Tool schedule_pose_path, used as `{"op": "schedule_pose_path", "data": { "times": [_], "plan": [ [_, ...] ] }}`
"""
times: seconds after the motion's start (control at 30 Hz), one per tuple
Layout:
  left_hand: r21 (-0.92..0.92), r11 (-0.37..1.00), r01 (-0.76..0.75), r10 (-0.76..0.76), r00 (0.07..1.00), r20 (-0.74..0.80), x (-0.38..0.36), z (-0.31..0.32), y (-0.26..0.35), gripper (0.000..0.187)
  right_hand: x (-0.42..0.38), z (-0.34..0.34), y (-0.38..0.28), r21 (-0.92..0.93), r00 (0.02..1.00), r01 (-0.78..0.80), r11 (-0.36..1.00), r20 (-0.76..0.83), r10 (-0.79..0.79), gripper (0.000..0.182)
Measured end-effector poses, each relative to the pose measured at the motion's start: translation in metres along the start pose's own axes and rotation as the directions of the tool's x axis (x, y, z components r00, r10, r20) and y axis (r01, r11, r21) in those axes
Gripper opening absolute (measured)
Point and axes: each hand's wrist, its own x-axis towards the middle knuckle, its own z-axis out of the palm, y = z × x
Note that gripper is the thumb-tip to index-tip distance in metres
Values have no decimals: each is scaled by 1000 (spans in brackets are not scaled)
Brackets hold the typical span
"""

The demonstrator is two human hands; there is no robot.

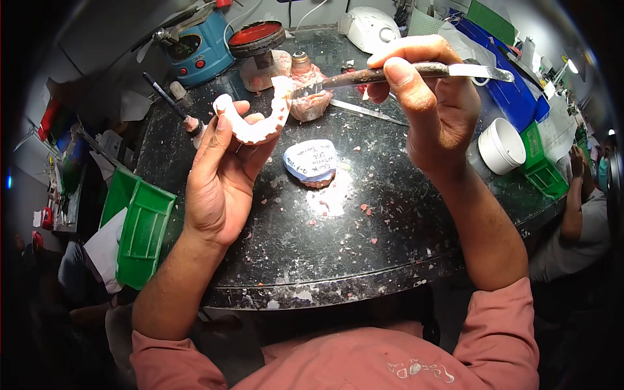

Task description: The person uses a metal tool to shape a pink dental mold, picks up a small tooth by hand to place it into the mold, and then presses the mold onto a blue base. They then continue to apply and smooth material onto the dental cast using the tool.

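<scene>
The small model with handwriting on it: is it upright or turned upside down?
Upside down: the small model shows its handwritten flat base on top, teeth below.

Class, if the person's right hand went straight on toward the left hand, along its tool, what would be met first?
Probably the raised end of the pale horseshoe-shaped piece in the left hand, met by the tip of the right hand's tool. Depth is unclear.

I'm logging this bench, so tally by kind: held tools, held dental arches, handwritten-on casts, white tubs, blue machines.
Tool in right hand: 1
Dental arch in left hand: 1
Handwritten-on cast: 1
White tub: 1
Blue machine: 1
Total: 5
</scene>
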Motion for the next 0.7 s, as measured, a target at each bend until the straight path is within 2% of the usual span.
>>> {"op": "schedule_pose_path", "data": {
  "times": [0.37, 0.43, 0.57, 0.7],
  "plan": [
    [22, 1000, -22, 22, 1000, -13, 0, 0, 1, 33, 1, 1, 2, 0, 1000, 31, 1000, 0, -31, 13],
    [18, 1000, -25, 25, 1000, 14, 0, -1, 0, 33, 1, -1, 2, 46, 999, -50, 998, -7, 51, 14],
    [40, 999, -21, 22, 1000, -12, 0, 0, 0, 34, 0, -2, 1, 33, 998, -63, 997, -23, 63, 15],
    [36, 999, -8, 8, 1000, 7, 0, -1, 1, 33, 1, -6, 3, 10, 1000, -9, 1000, 10, 9, 17]
  ]
}}
